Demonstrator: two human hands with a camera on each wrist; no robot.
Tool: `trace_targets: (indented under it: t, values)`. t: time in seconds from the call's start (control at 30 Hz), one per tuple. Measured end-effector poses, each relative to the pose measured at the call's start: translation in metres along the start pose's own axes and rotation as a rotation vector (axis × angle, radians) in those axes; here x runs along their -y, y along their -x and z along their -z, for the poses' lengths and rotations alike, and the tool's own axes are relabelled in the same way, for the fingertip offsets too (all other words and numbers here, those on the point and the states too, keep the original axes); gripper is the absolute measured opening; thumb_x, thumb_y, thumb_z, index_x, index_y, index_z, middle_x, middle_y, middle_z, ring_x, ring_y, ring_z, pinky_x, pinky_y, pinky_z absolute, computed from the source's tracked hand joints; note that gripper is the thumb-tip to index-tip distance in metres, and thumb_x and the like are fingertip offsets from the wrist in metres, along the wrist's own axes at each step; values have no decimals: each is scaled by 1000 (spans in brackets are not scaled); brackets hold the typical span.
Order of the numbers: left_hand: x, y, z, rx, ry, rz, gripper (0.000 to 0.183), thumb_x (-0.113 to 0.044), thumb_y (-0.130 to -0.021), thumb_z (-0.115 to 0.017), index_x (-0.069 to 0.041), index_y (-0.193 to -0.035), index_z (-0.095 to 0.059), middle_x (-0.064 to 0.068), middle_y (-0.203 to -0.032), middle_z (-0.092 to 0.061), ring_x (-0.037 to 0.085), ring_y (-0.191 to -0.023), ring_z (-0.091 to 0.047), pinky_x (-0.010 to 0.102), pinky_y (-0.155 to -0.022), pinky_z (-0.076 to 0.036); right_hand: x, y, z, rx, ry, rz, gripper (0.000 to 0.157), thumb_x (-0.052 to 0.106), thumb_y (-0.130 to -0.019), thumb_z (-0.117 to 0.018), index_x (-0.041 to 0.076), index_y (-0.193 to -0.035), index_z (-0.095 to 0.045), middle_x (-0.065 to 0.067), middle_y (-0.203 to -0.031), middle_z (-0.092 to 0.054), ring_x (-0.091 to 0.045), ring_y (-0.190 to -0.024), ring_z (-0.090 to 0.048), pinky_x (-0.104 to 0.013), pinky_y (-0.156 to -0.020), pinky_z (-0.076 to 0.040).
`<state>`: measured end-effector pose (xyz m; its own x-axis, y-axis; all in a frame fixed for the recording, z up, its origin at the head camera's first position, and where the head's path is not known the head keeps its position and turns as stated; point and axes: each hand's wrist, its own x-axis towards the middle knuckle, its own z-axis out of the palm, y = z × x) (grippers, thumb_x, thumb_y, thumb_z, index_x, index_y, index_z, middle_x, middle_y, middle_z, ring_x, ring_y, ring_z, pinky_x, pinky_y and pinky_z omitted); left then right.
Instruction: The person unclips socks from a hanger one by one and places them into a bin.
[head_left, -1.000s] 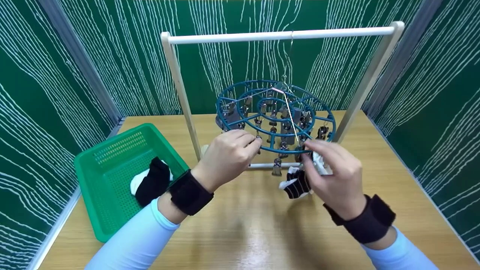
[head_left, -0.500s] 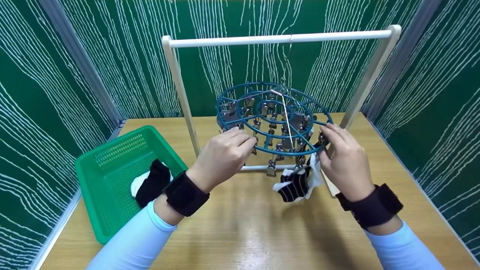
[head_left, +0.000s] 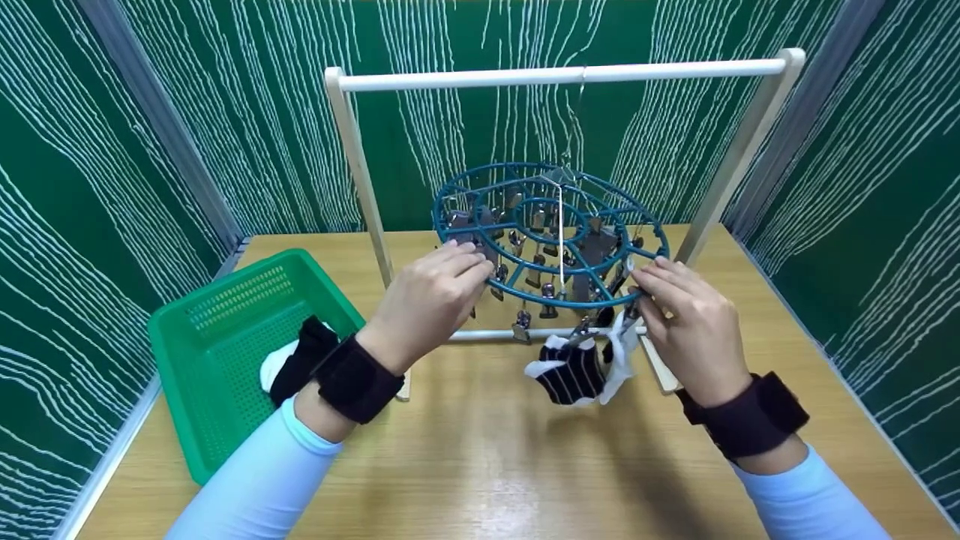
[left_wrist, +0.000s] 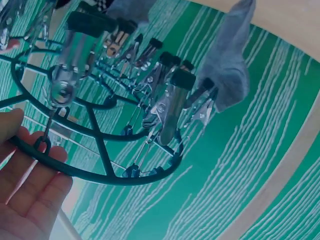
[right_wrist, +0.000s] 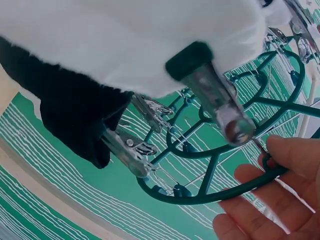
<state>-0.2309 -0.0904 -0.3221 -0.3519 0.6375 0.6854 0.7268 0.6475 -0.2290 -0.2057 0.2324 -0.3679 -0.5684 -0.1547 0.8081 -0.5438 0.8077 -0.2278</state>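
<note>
Blue hanger (head_left: 556, 268) is hanging part-loaded, L hand (head_left: 435, 289) + R hand (head_left: 697, 322) gripping rim (head_left: 577, 304), striped sock (head_left: 570, 375) + grey sock (left_wrist: 226, 65) clipped, blk/wht socks (head_left: 305, 356) lying in bskt (head_left: 172, 382).

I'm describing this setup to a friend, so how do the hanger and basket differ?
The hanger is round and blue-green; the basket is rectangular and brighter green. The hanger hangs from a white bar, while the basket rests on the table. Both hold black and white fabric.

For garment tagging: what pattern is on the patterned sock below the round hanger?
Thin light stripes on black, with white edges. The sock shows best in the head view.
</note>
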Motion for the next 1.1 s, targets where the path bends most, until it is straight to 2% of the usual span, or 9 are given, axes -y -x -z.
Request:
trace_targets:
  t: [0.17,0.3,0.47,0.6,0.7,0.93,1.1]
  values:
    - [3,1,2,47,27,56,19,-4,-102,-72,1,-118,-81,17,-118,-82,31,-119,-78,44,-112,-58,5,2,-1,-21,-8,42,34,-17,-81,-82,-6,-113,-82,-25,-110,-81,-46,-112,-77,-63,-104,-58]
    - [1,-1,5,50,47,52,25,-3,-100,-70,3,-123,-79,19,-122,-81,34,-122,-76,46,-115,-56,9,2,0,-40,-14,66,33,-17,-81,-83,-5,-111,-82,-25,-106,-82,-46,-107,-77,-63,-105,-58]
    - [-5,-1,6,-10,46,-10,33,-14,-97,-73,3,-125,-77,20,-124,-79,33,-120,-76,47,-114,-57,15,2,0,-48,-8,91,33,-17,-80,-84,-6,-111,-83,-24,-103,-82,-45,-102,-76,-62,-100,-61]
    - [-11,-3,3,-77,6,-82,35,-27,-100,-78,1,-121,-79,17,-120,-81,31,-115,-78,42,-109,-61,18,3,-1,-59,-8,93,34,-18,-78,-83,-6,-110,-83,-24,-101,-82,-45,-100,-75,-61,-94,-63]
    - [-15,-4,-1,-90,-19,-125,34,-29,-100,-80,-1,-119,-80,15,-118,-82,29,-114,-78,38,-106,-62,20,3,-3,-71,-1,97,31,-17,-79,-83,-6,-108,-83,-23,-100,-82,-44,-98,-74,-58,-90,-63]
    - [-17,-5,-10,-92,-98,-175,23,-19,-99,-82,-4,-115,-82,10,-112,-84,25,-110,-79,34,-104,-63,24,5,-4,-79,19,95,24,-11,-82,-85,-6,-105,-82,-22,-99,-82,-41,-96,-72,-54,-86,-62]
    - [-16,-4,-14,-111,-144,-197,12,-4,-98,-78,-4,-109,-83,9,-104,-84,22,-103,-80,31,-101,-63,28,7,-6,-88,6,93,28,-13,-79,-86,-5,-105,-82,-21,-98,-81,-40,-95,-72,-55,-85,-62]
